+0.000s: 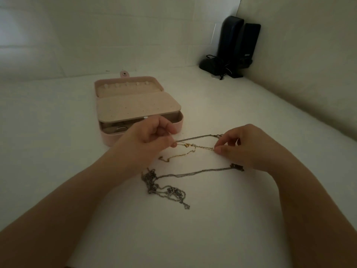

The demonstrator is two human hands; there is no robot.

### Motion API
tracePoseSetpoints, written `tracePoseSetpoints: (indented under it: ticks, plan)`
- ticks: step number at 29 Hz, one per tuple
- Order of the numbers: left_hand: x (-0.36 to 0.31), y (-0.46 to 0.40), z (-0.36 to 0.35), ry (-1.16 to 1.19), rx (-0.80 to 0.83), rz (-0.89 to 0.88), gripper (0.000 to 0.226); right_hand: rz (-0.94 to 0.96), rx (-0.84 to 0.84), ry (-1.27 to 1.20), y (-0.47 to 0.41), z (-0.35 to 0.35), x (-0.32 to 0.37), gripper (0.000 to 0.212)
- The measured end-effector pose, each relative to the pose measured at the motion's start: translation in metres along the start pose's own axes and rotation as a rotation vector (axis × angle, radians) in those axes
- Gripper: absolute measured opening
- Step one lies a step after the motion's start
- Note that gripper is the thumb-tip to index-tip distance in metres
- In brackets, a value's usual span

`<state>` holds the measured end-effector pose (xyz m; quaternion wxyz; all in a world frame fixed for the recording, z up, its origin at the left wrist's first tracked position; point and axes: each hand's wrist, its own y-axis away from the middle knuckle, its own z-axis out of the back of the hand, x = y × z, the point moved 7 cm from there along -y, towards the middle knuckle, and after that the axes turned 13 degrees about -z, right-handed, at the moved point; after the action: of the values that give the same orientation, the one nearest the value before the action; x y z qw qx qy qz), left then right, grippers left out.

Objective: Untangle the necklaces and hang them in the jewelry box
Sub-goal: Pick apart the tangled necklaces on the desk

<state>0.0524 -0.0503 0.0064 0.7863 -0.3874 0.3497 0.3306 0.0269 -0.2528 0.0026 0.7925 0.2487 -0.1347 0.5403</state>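
White desk (212,229) ran to a corner where two dark speakers (234,45) stood. I saw my left hand (148,136) and right hand (245,146) pinching a gold chain (201,147) and a silver chain (195,138) taut between them. More silver necklaces (164,182) lay tangled below. Behind, the pink jewelry box (135,105) sat open.

White table (212,238) with jewelry box (123,89), necklaces (166,187), black speakers (235,45).

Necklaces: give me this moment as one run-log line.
left hand: pinching chains | right hand: pinching chains | gold necklace: stretched between hands, tangled | silver necklace: on table | jewelry box: open, hooks bare
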Motion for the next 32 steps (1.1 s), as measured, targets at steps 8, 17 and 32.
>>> tracePoseSetpoints:
  ticks: [8,17,32]
  plan:
    - [-0.005,0.003,0.002,-0.466,0.07,-0.096,0.018,-0.021,-0.096,0.063,0.0,0.004,0.003,0.008]
    - [-0.005,0.004,0.003,-0.43,-0.015,-0.144,0.013,-0.088,-0.103,0.054,-0.001,0.006,-0.003,0.008]
    - [-0.015,0.007,0.002,-0.65,0.227,-0.317,0.043,-0.093,-0.081,-0.028,-0.01,0.009,-0.015,0.003]
